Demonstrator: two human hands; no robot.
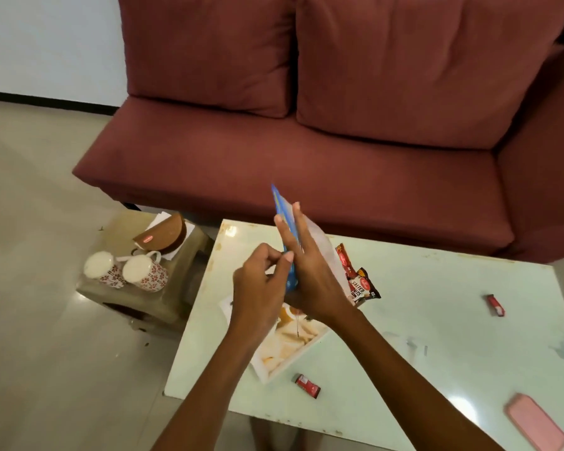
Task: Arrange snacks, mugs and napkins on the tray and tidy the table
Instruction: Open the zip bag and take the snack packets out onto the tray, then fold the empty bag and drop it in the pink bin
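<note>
My right hand [310, 275] holds a blue snack packet [282, 208] upright above the tray [290, 349], a white-rimmed rectangle with a food picture lying on the table [404, 320]. My left hand [261, 288] pinches the packet's lower edge. Behind my right hand stand a red packet [344, 260] and a dark salted-nuts packet [365, 284]. Two small red wrapped sweets lie on the table, one [307, 385] near the tray and the other [495, 305] at the right. Two floral mugs [127, 271] lie on their sides on a stool [137, 297] at the left, by a brown napkin holder [165, 237] with white napkins [158, 219].
A maroon sofa [339, 125] runs along the table's far side. A pink phone [536, 421] lies at the table's near right corner. The low stool stands on tiled floor [39, 255] just left of the table.
</note>
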